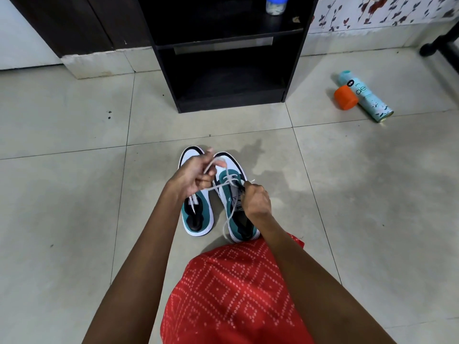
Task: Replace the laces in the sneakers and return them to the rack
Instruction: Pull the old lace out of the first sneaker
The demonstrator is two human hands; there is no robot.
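Observation:
Two white and teal sneakers stand side by side on the tiled floor, toes pointing away from me. The left sneaker [198, 214] has a white lace lying in its opening. A white lace [229, 181] crosses the lower eyelets of the right sneaker [233, 202], and a loose stretch trails down past its heel. My left hand [195, 176] grips one end of this lace, raised over the toes. My right hand [255, 199] pinches the other end at the shoe's right side.
A black rack [223, 70] with open shelves stands just beyond the sneakers; a jar with a blue lid [275, 3] sits on its upper shelf. A teal spray can [365, 96] and an orange cap [345, 97] lie on the floor at the right.

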